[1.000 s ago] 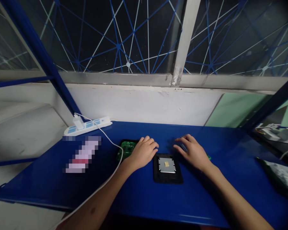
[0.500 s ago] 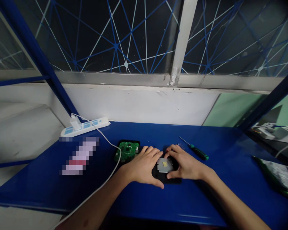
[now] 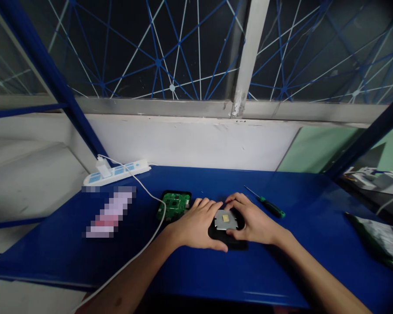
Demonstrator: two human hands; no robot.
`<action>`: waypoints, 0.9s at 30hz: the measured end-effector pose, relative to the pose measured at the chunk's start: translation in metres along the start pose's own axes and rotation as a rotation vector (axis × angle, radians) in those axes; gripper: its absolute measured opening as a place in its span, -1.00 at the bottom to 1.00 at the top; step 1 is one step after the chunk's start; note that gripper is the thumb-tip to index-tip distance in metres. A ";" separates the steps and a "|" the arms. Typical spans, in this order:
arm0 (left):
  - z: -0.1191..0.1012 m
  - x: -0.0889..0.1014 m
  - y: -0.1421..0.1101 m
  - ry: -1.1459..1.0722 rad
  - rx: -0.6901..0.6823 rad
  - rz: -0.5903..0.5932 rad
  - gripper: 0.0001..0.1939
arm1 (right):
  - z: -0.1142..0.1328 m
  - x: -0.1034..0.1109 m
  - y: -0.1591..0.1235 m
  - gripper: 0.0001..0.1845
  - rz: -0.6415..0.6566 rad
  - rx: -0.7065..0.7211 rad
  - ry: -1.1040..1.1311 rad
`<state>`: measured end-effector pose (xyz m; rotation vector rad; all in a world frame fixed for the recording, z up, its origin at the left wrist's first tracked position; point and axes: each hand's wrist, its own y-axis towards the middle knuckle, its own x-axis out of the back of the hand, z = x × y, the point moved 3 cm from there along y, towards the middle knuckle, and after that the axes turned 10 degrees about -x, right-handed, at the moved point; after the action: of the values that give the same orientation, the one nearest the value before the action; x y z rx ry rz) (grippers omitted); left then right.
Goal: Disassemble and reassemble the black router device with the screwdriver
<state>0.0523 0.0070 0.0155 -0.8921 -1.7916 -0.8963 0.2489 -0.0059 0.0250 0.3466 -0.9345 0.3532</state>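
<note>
A square silver metal plate [image 3: 220, 222] with a small yellowish pad [image 3: 225, 218] in its middle lies over a black plastic casing [image 3: 231, 242] on the blue table. My right hand [image 3: 253, 220] has its fingers at the plate's far right corner and its thumb on the near right edge, gripping it. Across the casing's left side lies my left hand [image 3: 196, 224], fingers at the far edge and thumb at the near one, holding it. Just left of that hand, a green circuit board [image 3: 174, 205] sits in another black shell.
A green-handled screwdriver [image 3: 271, 206] lies right of my hands. Back left stands a white power strip [image 3: 131, 169] with a plug; its white cable [image 3: 147, 189] runs forward past the circuit board. A pixelated pinkish item [image 3: 113, 213] is at left, a silvery bag [image 3: 384, 244] far right.
The metal plate has shifted slightly away from me, apparently raised off the casing, with my right hand moving along. My left thumb has slid a little to the right.
</note>
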 end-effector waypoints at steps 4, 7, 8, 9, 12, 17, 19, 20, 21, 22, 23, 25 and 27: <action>-0.002 0.005 0.002 0.026 0.003 -0.103 -0.24 | 0.000 0.000 0.001 -0.47 -0.072 0.039 -0.037; -0.001 0.008 0.003 0.076 0.007 -0.137 -0.42 | 0.000 -0.001 0.000 -0.49 -0.124 0.059 -0.056; 0.000 0.009 0.004 0.092 0.007 -0.141 -0.46 | 0.000 0.000 0.000 -0.49 -0.138 0.063 -0.057; 0.001 0.010 0.004 0.105 0.006 -0.147 -0.48 | 0.000 0.000 0.000 -0.49 -0.151 0.066 -0.053; 0.003 0.013 0.005 0.137 -0.004 -0.185 -0.45 | 0.002 0.001 -0.001 -0.49 -0.188 0.083 -0.035; 0.005 0.015 0.005 0.097 0.005 -0.251 -0.45 | 0.006 0.004 -0.002 -0.50 -0.237 0.110 -0.038; 0.006 0.017 0.005 0.062 0.014 -0.295 -0.46 | 0.007 0.006 -0.003 -0.49 -0.256 0.110 -0.043; 0.007 0.018 0.004 0.050 0.017 -0.318 -0.46 | 0.007 0.007 -0.003 -0.48 -0.262 0.108 -0.045; 0.007 0.019 0.004 0.042 0.018 -0.340 -0.46 | 0.007 0.008 -0.004 -0.46 -0.266 0.108 -0.046; 0.007 0.020 0.004 0.035 0.019 -0.361 -0.46 | 0.006 0.008 -0.004 -0.44 -0.270 0.108 -0.048; 0.008 0.021 0.004 0.029 0.019 -0.381 -0.45 | 0.006 0.009 -0.004 -0.42 -0.272 0.106 -0.048; 0.008 0.023 0.003 0.022 0.013 -0.414 -0.44 | 0.005 0.010 -0.004 -0.37 -0.277 0.099 -0.051; 0.008 0.024 0.002 0.018 0.003 -0.435 -0.44 | 0.004 0.011 -0.004 -0.36 -0.283 0.091 -0.051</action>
<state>0.0431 0.0199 0.0357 -0.4936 -2.0079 -1.1665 0.2534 -0.0096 0.0354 0.5664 -0.9070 0.1279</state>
